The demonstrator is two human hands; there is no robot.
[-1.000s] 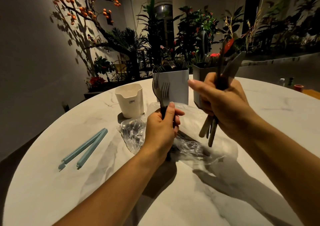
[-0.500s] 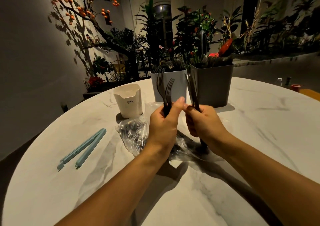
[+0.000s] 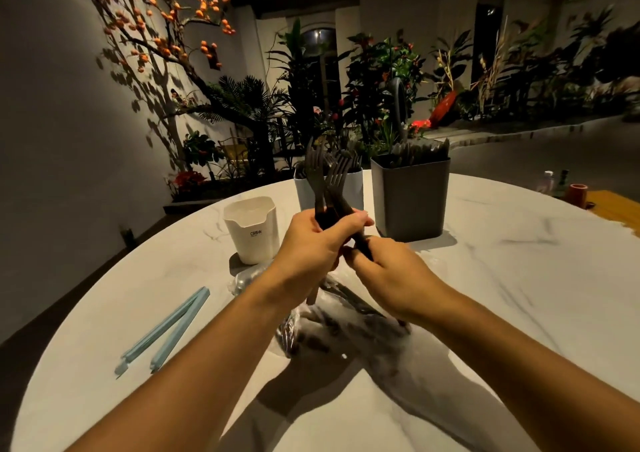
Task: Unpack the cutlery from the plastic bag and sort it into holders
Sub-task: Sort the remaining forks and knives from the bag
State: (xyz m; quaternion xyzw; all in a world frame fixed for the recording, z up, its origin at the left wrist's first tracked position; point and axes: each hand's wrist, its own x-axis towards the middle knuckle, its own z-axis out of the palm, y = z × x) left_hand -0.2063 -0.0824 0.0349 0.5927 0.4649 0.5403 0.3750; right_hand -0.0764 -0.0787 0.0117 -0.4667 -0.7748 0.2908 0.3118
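holders: 3 (image 3: 252, 230) (image 3: 329, 188) (image 3: 410, 197) | hands: 2 (image 3: 313, 244) (image 3: 391, 275) | plastic bag: 1 (image 3: 346, 334) | blue bag clip: 1 (image 3: 166, 330)

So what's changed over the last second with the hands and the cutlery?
The right hand dropped its raised bundle of utensils at the dark grey holder, came down and took more forks, now passing them into the left hand, which keeps gripping its forks. The cream holder, white holder, plastic bag and blue clip stayed put.
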